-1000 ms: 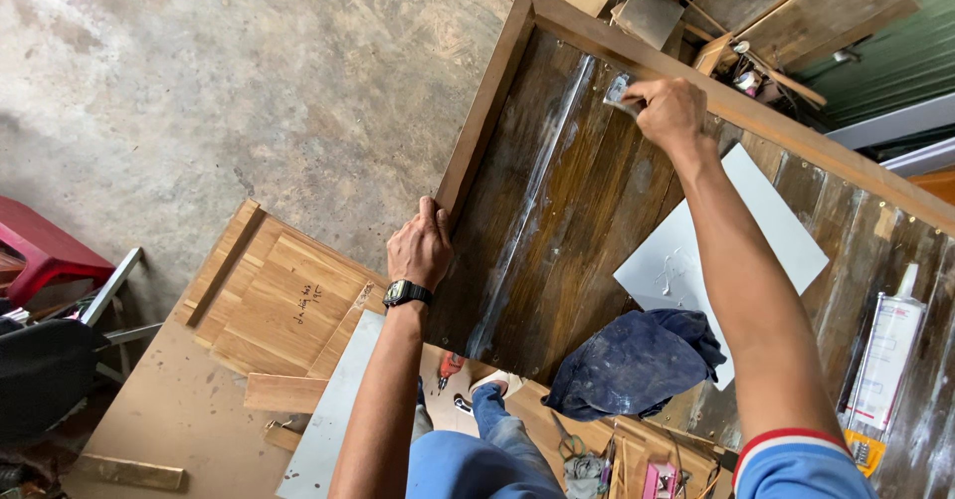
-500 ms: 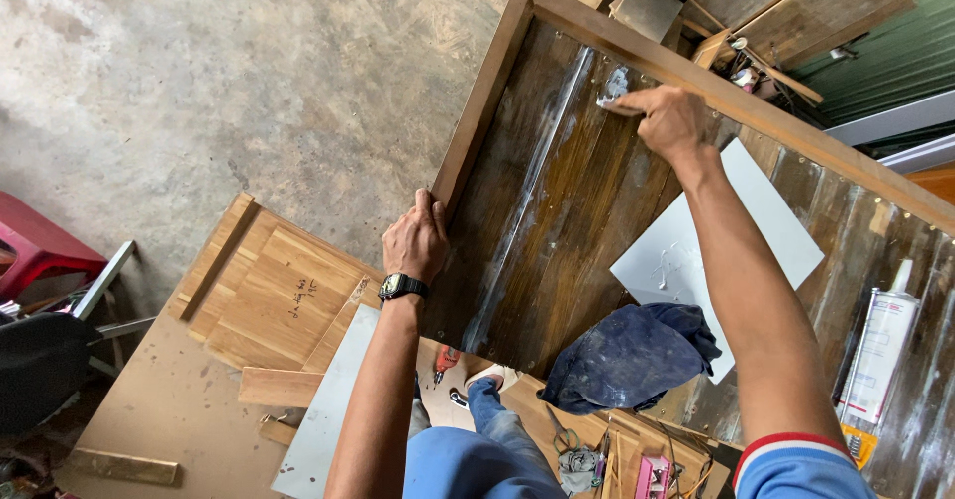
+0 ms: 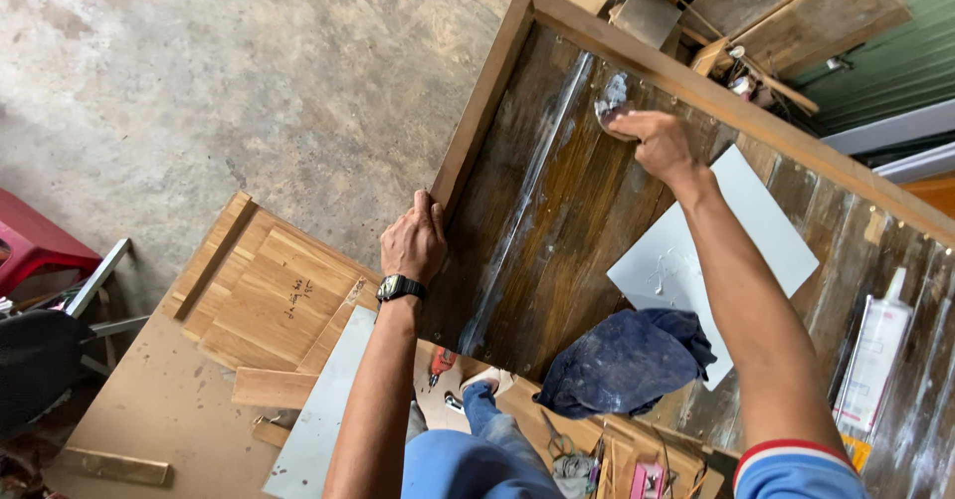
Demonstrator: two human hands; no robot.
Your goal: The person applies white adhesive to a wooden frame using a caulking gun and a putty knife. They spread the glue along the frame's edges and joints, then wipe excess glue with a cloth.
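Concrete floor [image 3: 229, 71], grey and stained, filled the upper left; a red stool [image 3: 35, 245] stood at the far left edge. Next to it lay a pale wooden panel [image 3: 264, 295] on brown board, with loose offcuts beside it. Left hand [image 3: 413, 243], wristwatch [image 3: 396, 287] on the wrist, gripped the near frame edge of the dark wooden tabletop [image 3: 537, 250], fingers curled over the rail. A pale smear of filler ran along one seam of the planks. Right hand [image 3: 657, 144], arm outstretched, pressed a small scraper [image 3: 611, 101] loaded with grey-white putty against the tabletop near its far rail; grip closed on that tool. Just below the right forearm lay a white tile [image 3: 756, 230] carrying putty dabs, and touching its lower corner a crumpled blue cloth [image 3: 627, 360]. At the far right a white sealant tube [image 3: 875, 355] lay on the planks. Scrap timber [image 3: 796, 11] was piled beyond the far rail.
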